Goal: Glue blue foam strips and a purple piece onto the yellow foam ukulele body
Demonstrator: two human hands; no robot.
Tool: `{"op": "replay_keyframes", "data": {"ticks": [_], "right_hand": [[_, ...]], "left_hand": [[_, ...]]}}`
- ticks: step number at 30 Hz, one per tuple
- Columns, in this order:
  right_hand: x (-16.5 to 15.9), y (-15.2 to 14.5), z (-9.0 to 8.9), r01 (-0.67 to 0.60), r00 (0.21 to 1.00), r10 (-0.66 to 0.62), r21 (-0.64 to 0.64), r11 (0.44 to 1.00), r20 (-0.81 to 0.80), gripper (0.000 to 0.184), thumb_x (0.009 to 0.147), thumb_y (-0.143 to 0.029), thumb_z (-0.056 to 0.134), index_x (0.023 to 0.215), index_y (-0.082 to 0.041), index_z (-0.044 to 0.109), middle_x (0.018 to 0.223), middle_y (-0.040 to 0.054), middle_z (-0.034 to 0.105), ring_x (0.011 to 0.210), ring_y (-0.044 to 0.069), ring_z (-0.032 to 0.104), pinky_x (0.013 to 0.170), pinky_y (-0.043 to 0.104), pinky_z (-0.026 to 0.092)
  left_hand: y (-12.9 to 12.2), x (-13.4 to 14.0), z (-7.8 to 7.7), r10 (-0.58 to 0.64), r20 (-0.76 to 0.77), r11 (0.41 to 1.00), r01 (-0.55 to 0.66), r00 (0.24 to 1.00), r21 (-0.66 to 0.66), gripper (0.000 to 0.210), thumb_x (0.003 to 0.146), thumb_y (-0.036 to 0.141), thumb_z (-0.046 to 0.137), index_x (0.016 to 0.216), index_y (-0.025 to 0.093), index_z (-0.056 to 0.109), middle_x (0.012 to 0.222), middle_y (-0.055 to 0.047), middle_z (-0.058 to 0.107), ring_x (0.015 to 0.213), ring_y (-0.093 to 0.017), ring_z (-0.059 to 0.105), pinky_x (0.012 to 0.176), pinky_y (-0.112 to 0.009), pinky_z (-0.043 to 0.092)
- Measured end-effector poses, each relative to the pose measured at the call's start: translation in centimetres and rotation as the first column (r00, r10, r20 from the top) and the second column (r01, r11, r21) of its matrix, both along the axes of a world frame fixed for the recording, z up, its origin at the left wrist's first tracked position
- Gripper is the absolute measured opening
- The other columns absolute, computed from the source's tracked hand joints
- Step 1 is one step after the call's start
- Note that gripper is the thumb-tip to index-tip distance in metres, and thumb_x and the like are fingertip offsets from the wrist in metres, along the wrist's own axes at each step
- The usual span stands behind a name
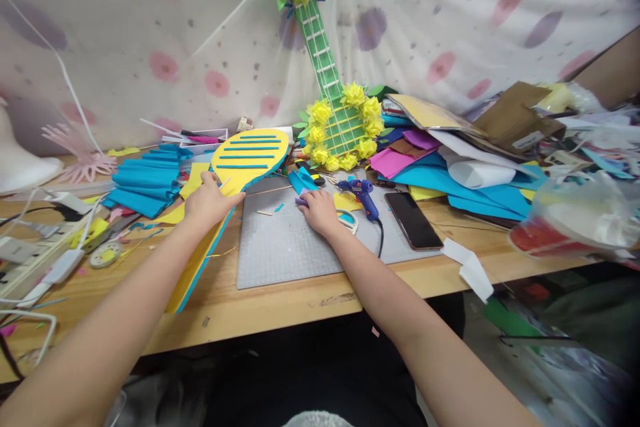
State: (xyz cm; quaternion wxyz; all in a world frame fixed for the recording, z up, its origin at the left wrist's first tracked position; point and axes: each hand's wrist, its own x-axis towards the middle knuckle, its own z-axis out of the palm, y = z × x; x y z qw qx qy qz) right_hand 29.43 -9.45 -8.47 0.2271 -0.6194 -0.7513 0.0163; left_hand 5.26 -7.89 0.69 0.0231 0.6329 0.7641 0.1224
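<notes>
A flat yellow cardboard piece (253, 147), shaped like a guitar headstock and neck with blue edging and several blue stripes, lies slanted across the left of the table. My left hand (210, 201) grips it at the narrowing, thumb on the right edge; a small pale stick shows by the fingers. On the grey cutting mat (285, 247), my right hand (319, 211) is closed with bent fingers over a small purple bit (301, 201) that I cannot identify. Just beyond it is a blue crepe paper strip (301, 180). To the right rests a blue glue gun (363, 195).
A green paper guitar (325, 67) with yellow flowers leans on the back curtain. A phone (413, 220) lies at the mat's right. Coloured paper (465, 180) is piled at the right, blue crepe paper (147, 180) at the left. A power strip (37, 250) with cables sits far left.
</notes>
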Motion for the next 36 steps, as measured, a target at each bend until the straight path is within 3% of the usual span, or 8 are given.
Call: {"op": "replay_keyframes", "data": {"ticks": [4, 9, 15, 20, 24, 28, 33, 36], "right_hand": [[-0.3, -0.2, 0.3, 0.02, 0.999, -0.019, 0.025, 0.999, -0.033, 0.023, 0.083, -0.024, 0.052, 0.102, -0.016, 0.062, 0.102, 0.0135, 0.062, 0.1, 0.026, 0.05, 0.086, 0.04, 0.036], [-0.2, -0.4, 0.5, 0.061, 0.973, -0.044, 0.067, 0.996, -0.226, 0.021, 0.084, -0.023, 0.046, 0.093, -0.019, 0.064, 0.094, 0.0085, 0.066, 0.091, 0.023, 0.054, 0.082, 0.037, 0.039], [0.3, -0.3, 0.4, 0.108, 0.888, -0.018, 0.171, 0.979, -0.459, 0.036, 0.077, -0.013, 0.045, 0.11, -0.017, 0.056, 0.109, 0.0077, 0.062, 0.099, 0.022, 0.055, 0.087, 0.034, 0.041], [0.4, -0.4, 0.6, 0.075, 0.902, 0.008, 0.174, 0.982, -0.431, 0.037, 0.072, -0.007, 0.044, 0.104, -0.016, 0.059, 0.104, 0.008, 0.063, 0.098, 0.022, 0.053, 0.086, 0.034, 0.041], [0.1, -0.4, 0.5, 0.037, 0.929, 0.023, 0.153, 0.987, -0.369, 0.025, 0.075, -0.012, 0.046, 0.091, -0.019, 0.063, 0.094, 0.0065, 0.064, 0.094, 0.022, 0.053, 0.082, 0.034, 0.041], [-0.2, -0.4, 0.4, 0.03, 0.936, 0.025, 0.15, 0.988, -0.351, 0.018, 0.079, -0.022, 0.049, 0.089, -0.019, 0.064, 0.091, 0.0059, 0.064, 0.09, 0.021, 0.054, 0.079, 0.033, 0.042], [0.1, -0.1, 0.3, 0.106, 0.911, -0.052, 0.111, 0.988, -0.41, 0.019, 0.08, -0.022, 0.049, 0.091, -0.018, 0.064, 0.093, 0.0068, 0.065, 0.091, 0.022, 0.054, 0.081, 0.034, 0.041], [0.4, 0.1, 0.2, 0.135, 0.886, -0.075, 0.098, 0.986, -0.458, 0.02, 0.08, -0.023, 0.049, 0.092, -0.018, 0.064, 0.093, 0.0069, 0.065, 0.09, 0.022, 0.055, 0.081, 0.034, 0.042]], "left_hand": [[-0.1, 1.0, -0.6, -0.023, 0.035, 1.0, 0.023, 0.999, 0.006, 0.079, 0.064, 0.062, 0.054, 0.121, 0.012, 0.034, 0.107, -0.023, 0.059, 0.097, -0.038, 0.058, 0.075, -0.044, 0.044], [-0.4, 3.3, -2.1, -0.022, 0.085, 1.0, 0.022, 0.996, 0.004, 0.078, 0.067, 0.059, 0.053, 0.123, 0.009, 0.032, 0.102, -0.025, 0.061, 0.094, -0.039, 0.059, 0.073, -0.046, 0.043], [-0.1, 4.3, -3.2, -0.011, 0.058, 1.0, 0.012, 0.998, -0.008, 0.076, 0.069, 0.055, 0.053, 0.124, 0.009, 0.032, 0.101, -0.025, 0.061, 0.091, -0.038, 0.06, 0.071, -0.045, 0.044], [0.1, 3.6, -4.1, -0.03, 0.037, 0.999, 0.029, 0.999, 0.018, 0.068, 0.072, 0.054, 0.051, 0.122, 0.011, 0.036, 0.104, -0.022, 0.06, 0.094, -0.036, 0.059, 0.073, -0.044, 0.044], [-0.4, 3.5, -4.8, -0.121, -0.017, 0.978, 0.122, 0.993, 0.168, 0.062, 0.075, 0.051, 0.05, 0.123, 0.013, 0.04, 0.12, -0.022, 0.048, 0.101, -0.033, 0.054, 0.074, -0.04, 0.044], [-0.9, 3.6, -5.1, -0.368, -0.171, 0.885, 0.401, 0.914, 0.236, 0.041, 0.082, 0.04, 0.044, 0.115, 0.016, 0.05, 0.113, -0.017, 0.049, 0.101, -0.029, 0.052, 0.078, -0.038, 0.042], [-1.2, 5.4, -6.3, -0.719, -0.201, 0.658, 0.745, 0.666, 0.113, 0.031, 0.087, 0.018, 0.031, 0.097, 0.016, 0.061, 0.104, -0.012, 0.053, 0.096, -0.022, 0.051, 0.082, -0.035, 0.04], [-1.0, 7.3, -7.2, -0.808, -0.211, 0.54, 0.835, 0.549, 0.105, 0.031, 0.087, 0.016, 0.032, 0.098, 0.018, 0.061, 0.111, -0.01, 0.052, 0.103, -0.021, 0.048, 0.089, -0.035, 0.039]]}}
